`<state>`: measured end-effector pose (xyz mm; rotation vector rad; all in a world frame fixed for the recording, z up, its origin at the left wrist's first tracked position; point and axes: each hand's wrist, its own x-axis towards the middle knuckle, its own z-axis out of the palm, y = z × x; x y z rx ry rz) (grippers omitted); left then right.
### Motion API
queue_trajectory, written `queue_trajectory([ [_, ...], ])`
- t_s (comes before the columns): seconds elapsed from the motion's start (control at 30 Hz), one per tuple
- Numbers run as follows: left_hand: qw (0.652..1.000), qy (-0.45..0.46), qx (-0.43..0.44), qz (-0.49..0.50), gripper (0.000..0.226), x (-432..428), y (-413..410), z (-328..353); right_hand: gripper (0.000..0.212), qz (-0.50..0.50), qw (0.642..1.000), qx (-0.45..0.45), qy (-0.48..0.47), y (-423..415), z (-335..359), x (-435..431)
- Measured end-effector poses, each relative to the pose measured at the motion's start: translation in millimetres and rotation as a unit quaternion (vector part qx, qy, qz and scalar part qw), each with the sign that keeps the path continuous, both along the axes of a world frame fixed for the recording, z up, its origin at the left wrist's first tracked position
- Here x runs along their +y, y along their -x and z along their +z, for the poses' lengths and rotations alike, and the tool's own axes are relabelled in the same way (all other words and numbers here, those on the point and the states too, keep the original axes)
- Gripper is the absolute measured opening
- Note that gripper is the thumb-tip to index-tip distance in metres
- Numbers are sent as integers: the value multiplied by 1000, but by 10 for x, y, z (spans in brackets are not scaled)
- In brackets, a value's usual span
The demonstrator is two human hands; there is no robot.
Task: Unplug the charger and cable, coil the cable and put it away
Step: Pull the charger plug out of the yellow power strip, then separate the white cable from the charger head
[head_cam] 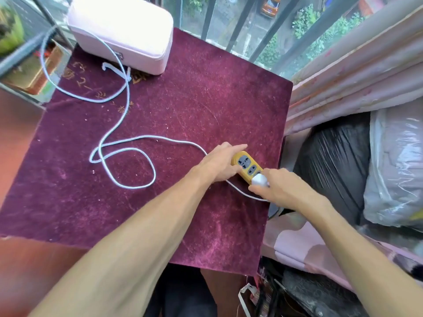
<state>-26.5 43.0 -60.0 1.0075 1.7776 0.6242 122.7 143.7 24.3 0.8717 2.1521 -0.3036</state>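
A yellow power strip (246,164) lies near the right edge of a table covered in dark red velvet cloth (194,106). My left hand (219,163) presses down on the strip's left side. A white charger (259,179) sits plugged into the strip's near end, and my right hand (281,186) pinches it. From the charger a light blue cable (123,124) runs left under my left hand, loops loosely across the cloth and trails up over the table's far left edge.
A pale pink zipped case (128,30) stands at the table's far left corner. Window bars (235,21) run behind the table. Pink curtains (357,72) hang at the right, with black and clear plastic bags (366,165) below them. Clutter lies on the floor (286,296) at the near right.
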Motion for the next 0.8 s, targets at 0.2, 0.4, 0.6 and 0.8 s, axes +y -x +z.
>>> queue_trajectory([
  [0.2, 943, 29, -189, 273, 26, -1137, -167, 1165, 38, -229, 925, 274, 132, -432, 1180, -783],
  [0.4, 886, 89, -292, 350, 25, -2213, -325, 2577, 29, -285, 865, 381, 160, -530, 2203, -1328],
  [0.6, 875, 44, -330, 351, 30, -2276, -547, 3407, 38, -253, 834, 473, 130, -576, 2696, -1808],
  [0.8, 885, 1, -350, 307, 33, -2120, -711, 3689, 36, -203, 820, 517, 134, -655, 2838, -1990],
])
